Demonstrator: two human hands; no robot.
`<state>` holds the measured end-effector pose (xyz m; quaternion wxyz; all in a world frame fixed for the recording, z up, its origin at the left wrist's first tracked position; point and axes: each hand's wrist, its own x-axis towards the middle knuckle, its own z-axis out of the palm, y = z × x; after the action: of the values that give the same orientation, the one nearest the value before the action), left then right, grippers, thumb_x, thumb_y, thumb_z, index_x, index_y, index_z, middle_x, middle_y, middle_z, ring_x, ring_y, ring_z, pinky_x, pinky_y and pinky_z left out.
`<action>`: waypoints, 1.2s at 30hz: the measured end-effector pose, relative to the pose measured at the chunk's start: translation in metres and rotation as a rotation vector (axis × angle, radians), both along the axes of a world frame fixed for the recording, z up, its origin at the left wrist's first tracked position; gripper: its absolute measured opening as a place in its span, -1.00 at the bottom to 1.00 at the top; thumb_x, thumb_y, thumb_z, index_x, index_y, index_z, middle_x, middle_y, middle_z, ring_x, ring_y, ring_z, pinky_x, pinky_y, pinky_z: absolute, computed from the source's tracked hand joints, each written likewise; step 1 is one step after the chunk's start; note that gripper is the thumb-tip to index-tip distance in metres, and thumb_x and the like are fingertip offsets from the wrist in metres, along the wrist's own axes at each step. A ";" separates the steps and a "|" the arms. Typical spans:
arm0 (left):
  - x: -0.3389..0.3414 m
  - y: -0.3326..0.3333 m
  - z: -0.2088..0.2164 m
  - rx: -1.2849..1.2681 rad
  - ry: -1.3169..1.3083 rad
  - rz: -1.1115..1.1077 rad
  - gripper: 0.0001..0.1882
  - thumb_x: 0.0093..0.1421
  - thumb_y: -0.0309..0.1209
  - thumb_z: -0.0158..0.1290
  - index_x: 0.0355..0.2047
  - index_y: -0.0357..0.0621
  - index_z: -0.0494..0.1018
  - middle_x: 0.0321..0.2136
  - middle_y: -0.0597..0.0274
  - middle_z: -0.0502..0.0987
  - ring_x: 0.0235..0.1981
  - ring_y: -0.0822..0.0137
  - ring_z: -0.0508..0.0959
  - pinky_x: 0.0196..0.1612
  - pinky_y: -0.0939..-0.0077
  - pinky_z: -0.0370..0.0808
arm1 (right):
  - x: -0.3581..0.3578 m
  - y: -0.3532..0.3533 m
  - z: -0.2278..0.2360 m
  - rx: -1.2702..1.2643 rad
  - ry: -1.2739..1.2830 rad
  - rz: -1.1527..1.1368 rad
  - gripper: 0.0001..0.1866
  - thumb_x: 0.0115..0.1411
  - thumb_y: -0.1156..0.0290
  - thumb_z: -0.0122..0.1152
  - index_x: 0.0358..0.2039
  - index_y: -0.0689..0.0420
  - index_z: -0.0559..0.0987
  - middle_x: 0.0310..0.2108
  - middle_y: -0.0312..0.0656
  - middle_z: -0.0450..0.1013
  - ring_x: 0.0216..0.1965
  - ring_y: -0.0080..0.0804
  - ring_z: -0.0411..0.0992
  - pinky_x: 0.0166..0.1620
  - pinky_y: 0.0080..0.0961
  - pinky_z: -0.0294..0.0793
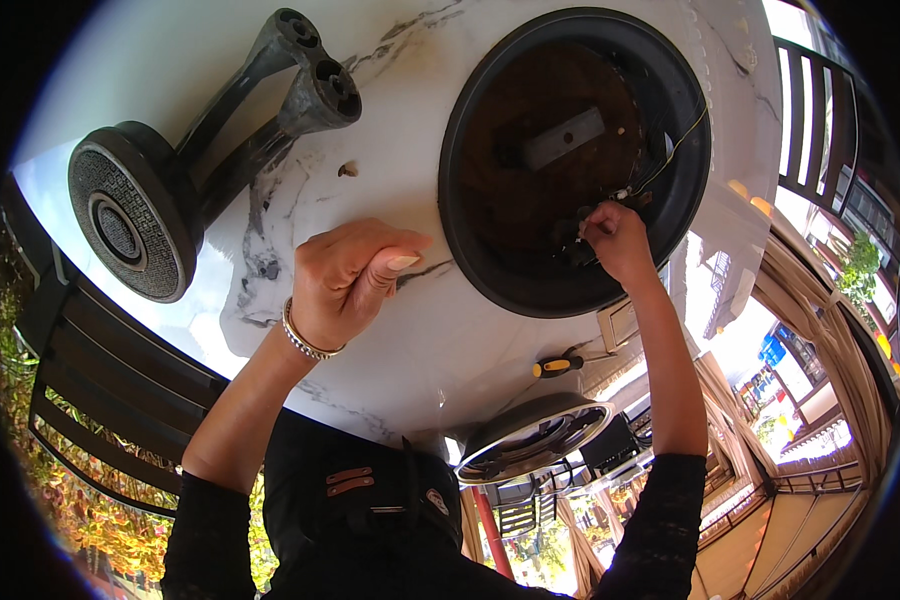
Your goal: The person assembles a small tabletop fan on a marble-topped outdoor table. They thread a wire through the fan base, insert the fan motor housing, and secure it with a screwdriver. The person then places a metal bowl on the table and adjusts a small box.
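Note:
My right hand [618,240] reaches inside a round black pan-like housing [457,215], its fingertips pinched at some small dark pieces near the inner wall. What they grip is hidden. A thin yellow wire [675,150] runs from a small white piece [625,193] beside those fingers up to the rim. The housing's floor is brown, with a grey metal bracket [565,138] on it. My left hand [355,275] hovers over the table left of the housing, with its fingers curled and thumb pressed to the index finger. Anything inside it cannot be made out.
A gas burner [130,215] with a round head and two dark tubes lies at left on the white marbled table [390,345]. A small brown bit [347,169] lies between it and the housing. A yellow-black screwdriver [557,366] and a round metal-rimmed lid-like part [535,440] sit near the front edge.

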<state>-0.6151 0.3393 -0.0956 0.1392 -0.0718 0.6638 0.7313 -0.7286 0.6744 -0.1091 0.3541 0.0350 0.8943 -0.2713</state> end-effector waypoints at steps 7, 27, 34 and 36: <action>-0.003 -0.001 0.004 -0.013 0.008 0.002 -0.67 0.26 -0.30 -0.20 -0.27 -0.30 0.48 -0.50 0.16 0.50 -0.71 0.55 0.31 -0.63 0.70 0.25 | 0.006 -0.001 -0.003 0.020 0.061 0.027 -0.96 -0.01 0.62 0.10 -0.56 0.26 0.43 -0.61 -0.15 0.44 -0.54 -0.47 0.42 -0.41 -0.58 0.37; -0.017 0.000 0.011 -0.122 0.239 0.078 -0.67 0.23 -0.27 -0.06 -0.35 -0.35 0.52 -0.59 0.16 0.52 -0.77 0.56 0.39 -0.68 0.76 0.31 | 0.007 -0.010 0.007 0.267 0.059 0.420 -0.95 -0.06 0.63 0.14 -0.54 0.25 0.45 -0.58 -0.08 0.43 -0.49 -0.31 0.48 -0.40 -0.51 0.40; -0.017 0.000 0.011 -0.123 0.238 0.075 -0.68 0.23 -0.29 -0.06 -0.34 -0.36 0.52 -0.58 0.16 0.52 -0.76 0.56 0.40 -0.68 0.75 0.31 | 0.001 -0.011 0.008 0.140 -0.020 0.262 -0.97 -0.10 0.57 0.10 -0.58 0.16 0.48 -0.55 -0.05 0.45 -0.42 -0.05 0.44 -0.39 -0.32 0.42; -0.017 -0.001 0.012 -0.124 0.222 0.070 -0.68 0.23 -0.29 -0.05 -0.34 -0.36 0.52 -0.57 0.15 0.53 -0.75 0.56 0.40 -0.68 0.76 0.31 | 0.003 -0.014 0.011 0.203 -0.006 0.346 -0.97 -0.11 0.57 0.10 -0.58 0.15 0.48 -0.55 -0.05 0.45 -0.42 -0.05 0.44 -0.39 -0.31 0.42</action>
<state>-0.6323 0.3384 -0.0836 0.0345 -0.0222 0.7163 0.6966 -0.7257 0.6608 -0.0979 0.3926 -0.0829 0.9088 -0.1146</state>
